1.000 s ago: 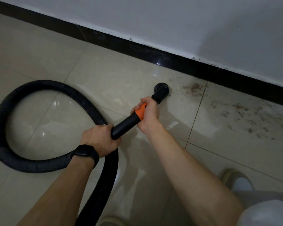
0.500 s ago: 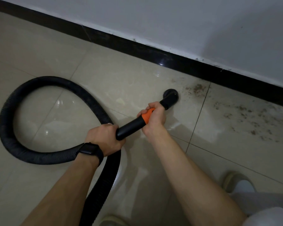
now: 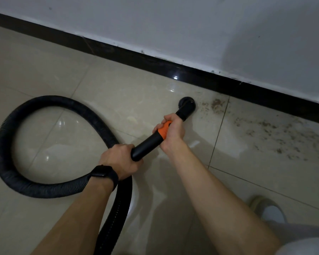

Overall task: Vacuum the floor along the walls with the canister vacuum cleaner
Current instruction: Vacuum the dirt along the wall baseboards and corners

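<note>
Head view: the right hand (image 3: 170,132) is wrapped round the orange plastic collar (image 3: 164,130) of the rigid black wand (image 3: 147,147). The left hand (image 3: 121,160), a black watch (image 3: 104,173) at its wrist, grips the wand's rear end where the ribbed black hose (image 3: 13,173) joins.

The round black brush nozzle (image 3: 186,105) sits on the glossy beige tile floor (image 3: 118,92) at one o'clock from the hands, near the black skirting board (image 3: 247,89) but apart from it. Brown crumbly dirt (image 3: 265,129) starts just beside the nozzle at three o'clock and spreads on along the skirting. The canister is out of sight.

The hose makes a wide loop at nine o'clock, then runs toward six o'clock by the feet. Reaching toward the dirt could tighten that loop into a kink and choke the suction, or a foot could trap the hose. A tilted nozzle would likely scatter crumbs, and tracking this far from the skirting may leave a dirty strip.
</note>
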Demonstrator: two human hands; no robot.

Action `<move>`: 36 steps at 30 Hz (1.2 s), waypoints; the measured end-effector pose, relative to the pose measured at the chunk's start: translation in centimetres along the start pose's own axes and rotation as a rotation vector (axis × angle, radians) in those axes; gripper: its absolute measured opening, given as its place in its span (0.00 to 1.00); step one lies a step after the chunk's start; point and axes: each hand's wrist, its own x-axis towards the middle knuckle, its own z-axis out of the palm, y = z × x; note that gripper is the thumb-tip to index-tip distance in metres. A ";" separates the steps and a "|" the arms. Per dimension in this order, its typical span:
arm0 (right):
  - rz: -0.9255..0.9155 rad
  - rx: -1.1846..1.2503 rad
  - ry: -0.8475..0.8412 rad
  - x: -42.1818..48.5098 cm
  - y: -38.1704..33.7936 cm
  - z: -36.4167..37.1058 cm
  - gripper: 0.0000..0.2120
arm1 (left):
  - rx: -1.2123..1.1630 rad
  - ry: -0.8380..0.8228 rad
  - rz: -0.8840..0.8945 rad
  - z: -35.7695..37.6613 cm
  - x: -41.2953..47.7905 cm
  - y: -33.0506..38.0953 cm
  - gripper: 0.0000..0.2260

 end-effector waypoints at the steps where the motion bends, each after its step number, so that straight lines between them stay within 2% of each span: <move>1: 0.010 0.006 0.008 -0.2 0.5 -0.4 0.06 | -0.019 -0.032 -0.003 0.2 -0.2 -0.5 0.07; 6: 0.047 0.014 0.030 -0.7 2.4 -1.7 0.06 | -0.075 -0.137 -0.020 1.1 -1.1 -1.9 0.07; 14: -0.004 0.009 -0.023 1.4 -1.5 0.7 0.06 | -0.113 0.010 -0.030 0.5 1.9 0.8 0.08; 25: -0.066 0.045 -0.064 3.5 -4.8 -0.7 0.06 | -0.075 0.050 0.074 1.5 4.1 3.7 0.11; 31: -0.049 -0.091 -0.086 4.6 -3.3 2.2 0.07 | -0.178 0.075 -0.042 1.3 4.2 2.1 0.09; 36: -0.088 -0.241 -0.029 4.9 -1.7 6.1 0.07 | -0.290 0.178 -0.155 0.9 3.9 0.1 0.10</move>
